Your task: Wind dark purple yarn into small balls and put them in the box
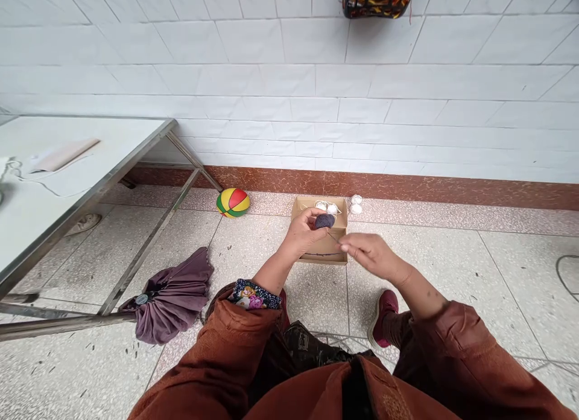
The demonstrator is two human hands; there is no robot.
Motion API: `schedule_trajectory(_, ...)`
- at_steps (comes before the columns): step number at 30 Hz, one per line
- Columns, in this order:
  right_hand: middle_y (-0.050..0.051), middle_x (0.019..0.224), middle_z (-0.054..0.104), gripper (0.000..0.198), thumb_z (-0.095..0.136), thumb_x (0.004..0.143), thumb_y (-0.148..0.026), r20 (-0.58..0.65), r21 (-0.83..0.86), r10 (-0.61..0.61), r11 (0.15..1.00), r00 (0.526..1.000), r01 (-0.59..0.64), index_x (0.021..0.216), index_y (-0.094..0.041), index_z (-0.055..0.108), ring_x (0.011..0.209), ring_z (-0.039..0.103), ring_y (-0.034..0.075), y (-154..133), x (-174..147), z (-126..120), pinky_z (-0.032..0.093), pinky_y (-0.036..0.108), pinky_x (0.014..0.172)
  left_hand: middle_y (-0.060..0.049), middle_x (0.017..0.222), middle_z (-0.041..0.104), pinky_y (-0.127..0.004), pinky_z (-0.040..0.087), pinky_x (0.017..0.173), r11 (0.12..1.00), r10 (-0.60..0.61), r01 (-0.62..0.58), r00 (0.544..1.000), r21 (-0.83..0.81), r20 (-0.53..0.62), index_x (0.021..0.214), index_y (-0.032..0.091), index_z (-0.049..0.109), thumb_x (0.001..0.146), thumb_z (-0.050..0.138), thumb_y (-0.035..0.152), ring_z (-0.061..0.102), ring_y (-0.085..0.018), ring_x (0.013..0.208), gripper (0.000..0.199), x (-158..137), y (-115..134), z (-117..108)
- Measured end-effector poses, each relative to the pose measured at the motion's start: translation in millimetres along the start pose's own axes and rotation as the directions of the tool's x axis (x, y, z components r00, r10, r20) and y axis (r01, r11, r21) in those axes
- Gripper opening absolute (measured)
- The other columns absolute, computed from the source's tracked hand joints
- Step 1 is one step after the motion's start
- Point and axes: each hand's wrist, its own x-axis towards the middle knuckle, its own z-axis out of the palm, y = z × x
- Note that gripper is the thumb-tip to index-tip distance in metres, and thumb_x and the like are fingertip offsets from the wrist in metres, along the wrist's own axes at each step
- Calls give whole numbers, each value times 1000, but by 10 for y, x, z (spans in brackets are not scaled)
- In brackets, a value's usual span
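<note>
My left hand has its thumb and fingers closed around a small ball of dark grey yarn. A dark strand runs from this ball toward my right hand, whose thumb and fingers pinch it a little to the right and lower. Beneath both hands a cardboard box stands on the floor. White yarn balls lie in its far part, partly covered by my left hand. Across its near part stretches a length of dark yarn.
Two white yarn balls sit right of the box by the wall. A colourful ball lies to the left, near a metal-framed table. Purple folded cloth hangs by the table's lower bar. My red shoe is close by.
</note>
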Motion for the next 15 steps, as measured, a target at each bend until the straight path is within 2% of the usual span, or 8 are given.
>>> schedule_trajectory(2, 4, 92, 73, 27, 48, 103, -40, -161, 75, 86, 994, 983, -75, 99, -23, 69, 84, 68, 19, 0, 60, -94, 51, 31, 77, -4, 101, 67, -31, 45, 82, 999, 22, -25, 993, 25, 120, 105, 20, 65, 65, 80, 17, 60, -16, 88, 43, -35, 13, 34)
schedule_trajectory(4, 4, 89, 72, 27, 50, 101, -41, -293, 125, 193, 979, 936, -162, 95, -23, 69, 84, 66, 20, 87, 114, -122, 50, 32, 78, -4, 106, 67, -31, 46, 85, 1000, 27, -21, 966, -23, 257, 109, 22, 63, 65, 81, 15, 61, -17, 95, 48, -67, 29, 69)
schedule_trajectory(6, 3, 86, 69, 27, 51, 100, -41, -348, 156, 270, 961, 898, -229, 90, -22, 67, 82, 64, 19, 221, 145, -77, 50, 31, 77, -5, 110, 67, -32, 45, 90, 994, 27, 17, 927, -112, 373, 111, 23, 62, 65, 83, 15, 62, -18, 101, 51, -88, 42, 97)
schedule_trajectory(8, 2, 82, 68, 27, 49, 100, -39, -317, 161, 317, 947, 894, -278, 89, -22, 66, 77, 63, 18, 352, 147, 25, 49, 30, 73, -7, 113, 67, -33, 45, 94, 977, 35, 61, 901, -206, 432, 111, 22, 65, 65, 85, 17, 62, -19, 105, 51, -95, 51, 119)
schedule_trajectory(11, 1, 81, 69, 23, 47, 100, -32, -196, 55, 318, 948, 927, -314, 95, -23, 67, 74, 63, 18, 466, 100, 214, 48, 28, 69, -7, 113, 68, -33, 45, 96, 943, 44, 89, 921, -319, 387, 109, 20, 69, 66, 86, 21, 62, -20, 106, 46, -83, 65, 143)
schedule_trajectory(13, 3, 83, 71, 20, 48, 99, -27, -97, -106, 255, 958, 962, -265, 97, -23, 68, 75, 64, 18, 465, 48, 318, 46, 28, 67, -6, 110, 68, -33, 45, 96, 919, 37, 87, 952, -383, 304, 107, 20, 69, 66, 87, 22, 61, -19, 104, 45, -59, 72, 143)
schedule_trajectory(15, 3, 81, 70, 20, 48, 98, -24, 50, -262, 160, 955, 986, -142, 94, -22, 68, 71, 63, 18, 405, -7, 377, 44, 26, 64, -4, 107, 68, -33, 45, 97, 900, 18, 77, 977, -430, 213, 105, 21, 69, 65, 86, 22, 61, -17, 102, 43, -21, 68, 120)
